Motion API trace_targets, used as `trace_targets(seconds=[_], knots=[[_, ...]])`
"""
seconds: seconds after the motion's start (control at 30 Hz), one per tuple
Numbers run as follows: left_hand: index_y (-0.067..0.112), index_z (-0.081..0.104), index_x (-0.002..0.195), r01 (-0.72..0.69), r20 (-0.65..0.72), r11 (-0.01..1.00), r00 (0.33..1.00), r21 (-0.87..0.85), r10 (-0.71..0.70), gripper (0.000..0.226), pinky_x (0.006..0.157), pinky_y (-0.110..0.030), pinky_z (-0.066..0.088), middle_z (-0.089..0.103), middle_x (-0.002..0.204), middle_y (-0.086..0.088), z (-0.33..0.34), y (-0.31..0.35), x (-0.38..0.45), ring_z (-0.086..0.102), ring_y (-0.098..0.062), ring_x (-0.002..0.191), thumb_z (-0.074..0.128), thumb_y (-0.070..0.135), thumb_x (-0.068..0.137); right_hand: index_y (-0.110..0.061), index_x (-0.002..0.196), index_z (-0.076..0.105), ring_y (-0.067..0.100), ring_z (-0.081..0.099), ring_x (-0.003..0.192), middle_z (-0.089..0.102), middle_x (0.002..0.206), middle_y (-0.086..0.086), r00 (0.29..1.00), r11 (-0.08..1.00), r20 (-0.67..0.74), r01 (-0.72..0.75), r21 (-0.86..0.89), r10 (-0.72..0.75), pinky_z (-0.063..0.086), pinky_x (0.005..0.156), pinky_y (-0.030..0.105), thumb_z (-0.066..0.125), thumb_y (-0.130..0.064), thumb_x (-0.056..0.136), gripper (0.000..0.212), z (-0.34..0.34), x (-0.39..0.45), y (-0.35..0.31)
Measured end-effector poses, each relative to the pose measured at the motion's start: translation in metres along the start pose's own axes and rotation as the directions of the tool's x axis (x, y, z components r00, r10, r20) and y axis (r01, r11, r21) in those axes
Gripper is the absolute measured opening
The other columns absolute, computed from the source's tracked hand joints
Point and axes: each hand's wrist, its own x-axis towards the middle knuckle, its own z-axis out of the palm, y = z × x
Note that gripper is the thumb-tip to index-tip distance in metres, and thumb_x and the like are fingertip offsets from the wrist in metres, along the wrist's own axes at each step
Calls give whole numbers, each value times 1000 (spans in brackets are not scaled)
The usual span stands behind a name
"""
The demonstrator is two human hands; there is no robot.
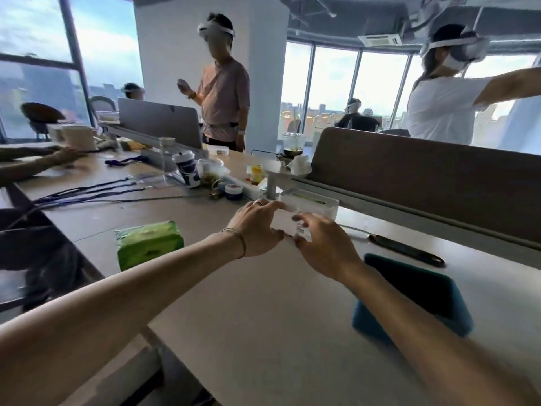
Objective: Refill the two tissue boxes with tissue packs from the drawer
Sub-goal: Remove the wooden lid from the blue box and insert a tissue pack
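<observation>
Item: white rectangular plastic tissue box (310,202) on beige worktop (263,303), both hands' grip closed on it: left hand (257,227), right hand (325,244). Step, judged: opening it. Next: insert green plastic-wrapped tissue pack (149,244).

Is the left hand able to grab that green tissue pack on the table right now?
Probably yes, once it lets go. The left hand is busy on the white tissue box alongside the right hand, but the green plastic-wrapped tissue pack lies nearby on that side with bare beige table between.
</observation>
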Motion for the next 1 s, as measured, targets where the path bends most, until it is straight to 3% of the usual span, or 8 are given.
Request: trace_targets(seconds=[0.13, 0.3, 0.43, 0.5, 0.63, 0.73, 0.9, 1.0], knots=[[24, 43, 148, 105, -22, 993, 994, 58, -104, 68, 104, -35, 42, 52, 142, -12, -21, -56, -16, 50, -30, 129, 69, 37, 86, -25, 135, 58, 27, 59, 121, 63, 134, 8, 994, 997, 75, 77, 31, -79, 52, 98, 45, 59, -31, 88, 48, 40, 26, -42], [25, 44, 148, 273, -43, 953, 962, 128, -270, 68, 104, -41, 44, 53, 140, -13, -42, -135, -40, 51, -33, 128, 64, 47, 86, -24, 139, 53, 26, 58, 119, 61, 132, 8, 967, 984, 185, 164, 71, -174, 50, 97, 44, 58, -32, 90, 50, 82, 49, -84], [26, 33, 153, 456, 14, 863, 883, 217, -470, 91, 103, -42, 43, 47, 146, -14, -57, -196, -57, 45, -32, 132, 61, 72, 80, -24, 138, 54, 24, 60, 111, 63, 126, 7, 952, 972, 210, 205, 113, -225, 52, 91, 39, 60, -31, 91, 48, 108, 59, -105], [25, 27, 156, 495, 81, 845, 851, 202, -519, 105, 105, -41, 40, 42, 149, -15, -60, -220, -64, 40, -32, 135, 68, 74, 73, -25, 138, 55, 23, 61, 110, 64, 124, 5, 945, 967, 215, 223, 124, -246, 52, 89, 37, 61, -32, 91, 48, 119, 63, -115], [24, 24, 157, 484, 165, 863, 848, 144, -503, 120, 114, -43, 34, 42, 152, -13, -54, -249, -67, 37, -33, 139, 83, 67, 62, -26, 139, 54, 23, 60, 115, 63, 126, 4, 935, 964, 246, 228, 133, -255, 51, 93, 37, 61, -32, 92, 47, 135, 66, -123], [27, 27, 155, 474, 196, 873, 851, 113, -488, 121, 112, -43, 38, 47, 144, -13, -47, -263, -68, 40, -33, 134, 87, 58, 54, -26, 140, 53, 23, 59, 118, 62, 128, 4, 930, 966, 268, 223, 132, -252, 50, 95, 40, 60, -32, 93, 48, 142, 68, -127], [31, 38, 147, 440, 137, 896, 886, 55, -443, 116, 102, -40, 44, 51, 126, -9, -41, -275, -71, 44, -29, 121, 83, 55, 44, -25, 141, 52, 24, 58, 119, 62, 131, 6, 923, 962, 279, 234, 139, -265, 51, 98, 42, 61, -30, 92, 50, 150, 72, -130], [32, 40, 145, 398, 58, 915, 914, 69, -402, 109, 99, -42, 45, 50, 120, -4, -41, -268, -75, 44, -27, 118, 84, 55, 48, -25, 142, 51, 26, 56, 122, 57, 133, 6, 923, 960, 269, 246, 138, -275, 49, 100, 39, 66, -31, 89, 55, 151, 76, -133]])
